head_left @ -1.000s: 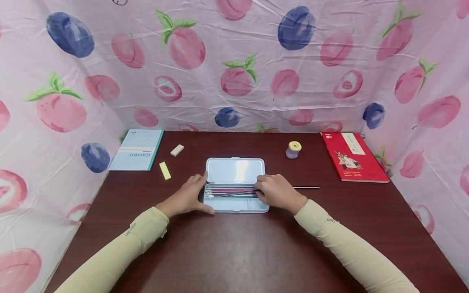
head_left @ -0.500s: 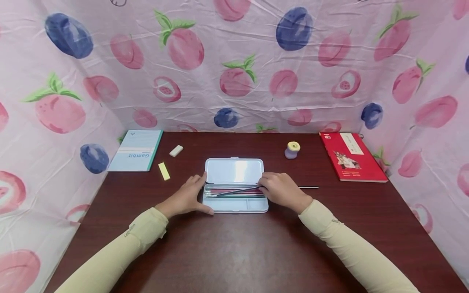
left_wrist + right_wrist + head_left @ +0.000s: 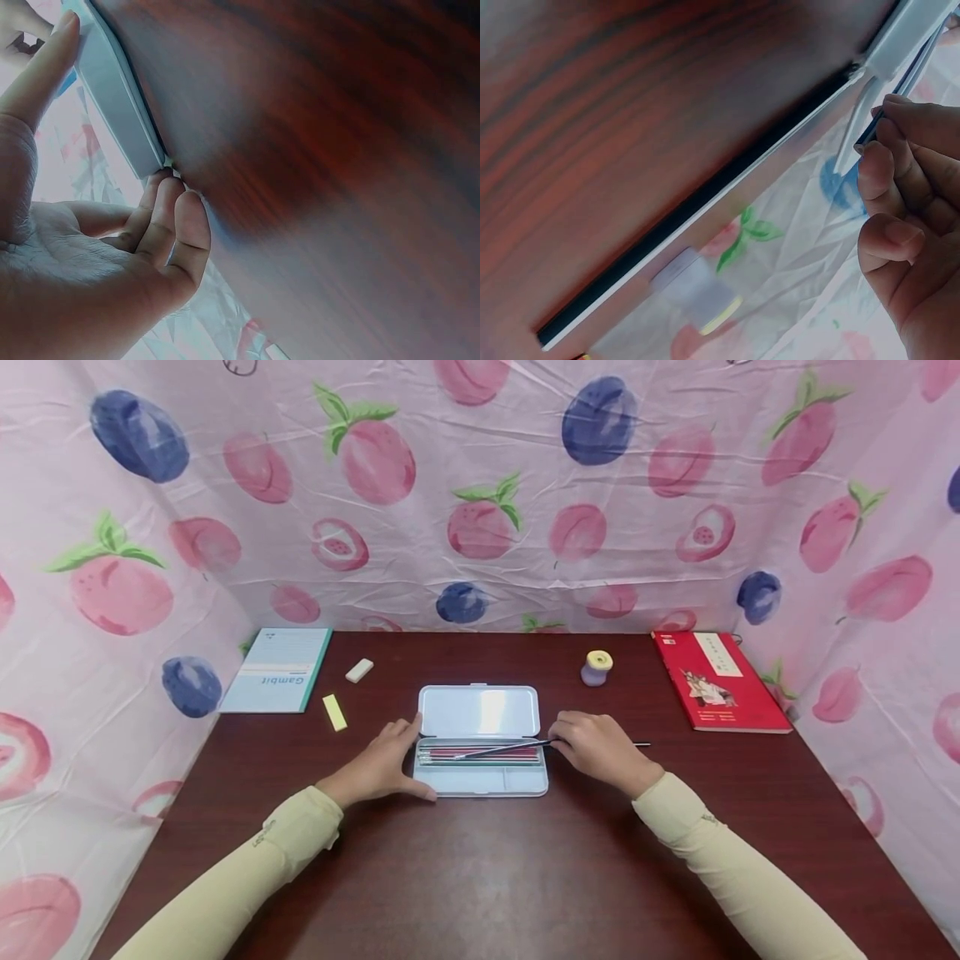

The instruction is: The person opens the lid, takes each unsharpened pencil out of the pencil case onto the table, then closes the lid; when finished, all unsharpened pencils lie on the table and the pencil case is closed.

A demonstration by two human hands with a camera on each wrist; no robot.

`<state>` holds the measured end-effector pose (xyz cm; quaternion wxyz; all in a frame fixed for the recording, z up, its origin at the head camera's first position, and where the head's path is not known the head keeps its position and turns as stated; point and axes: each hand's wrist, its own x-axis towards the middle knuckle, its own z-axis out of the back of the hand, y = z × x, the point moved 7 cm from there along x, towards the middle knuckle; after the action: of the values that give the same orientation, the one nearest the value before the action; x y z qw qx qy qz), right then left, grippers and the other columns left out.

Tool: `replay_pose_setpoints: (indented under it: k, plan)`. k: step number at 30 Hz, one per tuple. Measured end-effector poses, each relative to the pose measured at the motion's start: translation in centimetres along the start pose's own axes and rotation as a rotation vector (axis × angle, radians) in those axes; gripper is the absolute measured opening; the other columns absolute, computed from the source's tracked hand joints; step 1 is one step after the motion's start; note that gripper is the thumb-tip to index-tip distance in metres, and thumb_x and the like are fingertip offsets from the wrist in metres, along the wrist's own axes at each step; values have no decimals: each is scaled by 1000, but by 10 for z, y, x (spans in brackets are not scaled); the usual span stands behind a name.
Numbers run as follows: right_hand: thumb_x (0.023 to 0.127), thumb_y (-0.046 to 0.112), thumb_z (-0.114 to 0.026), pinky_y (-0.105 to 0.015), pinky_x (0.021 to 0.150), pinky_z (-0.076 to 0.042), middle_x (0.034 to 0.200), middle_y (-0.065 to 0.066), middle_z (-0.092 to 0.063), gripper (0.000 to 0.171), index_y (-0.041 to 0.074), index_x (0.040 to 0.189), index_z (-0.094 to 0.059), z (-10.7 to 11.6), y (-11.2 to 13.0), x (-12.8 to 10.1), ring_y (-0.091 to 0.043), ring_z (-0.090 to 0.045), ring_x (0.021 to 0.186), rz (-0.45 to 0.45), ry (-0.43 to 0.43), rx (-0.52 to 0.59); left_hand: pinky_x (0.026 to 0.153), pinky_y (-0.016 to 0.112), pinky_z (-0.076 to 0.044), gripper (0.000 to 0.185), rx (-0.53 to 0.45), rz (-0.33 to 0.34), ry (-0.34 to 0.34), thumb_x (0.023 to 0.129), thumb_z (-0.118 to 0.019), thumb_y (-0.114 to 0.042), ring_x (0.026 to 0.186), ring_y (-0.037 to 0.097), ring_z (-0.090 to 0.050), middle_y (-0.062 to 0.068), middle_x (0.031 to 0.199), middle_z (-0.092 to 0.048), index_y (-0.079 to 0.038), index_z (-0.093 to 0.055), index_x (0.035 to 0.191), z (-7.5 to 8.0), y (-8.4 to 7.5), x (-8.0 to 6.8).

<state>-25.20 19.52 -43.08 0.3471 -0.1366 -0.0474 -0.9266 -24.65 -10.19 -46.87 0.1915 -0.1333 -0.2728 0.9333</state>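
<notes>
An open pencil case (image 3: 457,781) lies mid-table with its lid (image 3: 465,714) tipped back. Several pencils (image 3: 438,753) lie in its rear compartment. My left hand (image 3: 380,767) spreads across the case's left end, thumb along the front; in the left wrist view, bent fingertips (image 3: 191,217) touch the end. My right hand (image 3: 600,750), just right of the case, pinches the end of a dark pencil (image 3: 502,749) between thumb and fingers. That pencil slants over the compartment, its far end above the others. Another dark pencil (image 3: 697,202) lies on the table, partly behind my right hand in the head view.
A white eraser (image 3: 359,670) and a yellow strip (image 3: 334,712) lie back left, near a light blue notebook (image 3: 273,670). At the back right stand a small purple pot with a yellow top (image 3: 596,667) and a red book (image 3: 720,681). Fruit-print cloth (image 3: 487,585) walls the table.
My right hand has moved right, drawing the dark pencil partly out past the case's right end. My left hand and the case have stayed in place.
</notes>
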Motion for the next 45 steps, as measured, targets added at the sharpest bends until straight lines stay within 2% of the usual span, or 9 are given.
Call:
replay_pose_setpoints:
  k: [10,21,31,45]
  plan:
    - [84,15,-92,-36,77,-65,91,-4,-74,21,11,100,-80,-1,-19,-14,-17,-71,80,-59,36,10,116,52,-47,136,1,-8,-5,71,-99,-49,133,32,-46,20,148,-51,2,-19,169,0,-1,-1]
    - [82,13,-93,-39,78,-65,93,-2,-75,23,12,100,-80,4,-37,-32,-17,-72,83,-114,31,56,116,52,-47,136,4,-17,-8,71,-99,-49,131,32,-47,20,146,-52,2,-20,168,-1,0,0]
    - [80,14,-94,-41,78,-65,93,-3,-76,25,12,100,-79,9,-48,-47,-19,-74,83,-125,19,55,116,51,-47,136,-1,-15,-7,71,-99,-49,132,31,-46,20,146,-52,2,-19,169,0,0,-1]
    - [80,14,-94,-43,82,-65,96,-3,-76,29,12,104,-79,14,-64,-70,-19,-75,88,-187,60,78,114,51,-48,136,1,-24,-7,71,-99,-50,131,31,-46,20,145,-52,2,-19,169,0,0,0]
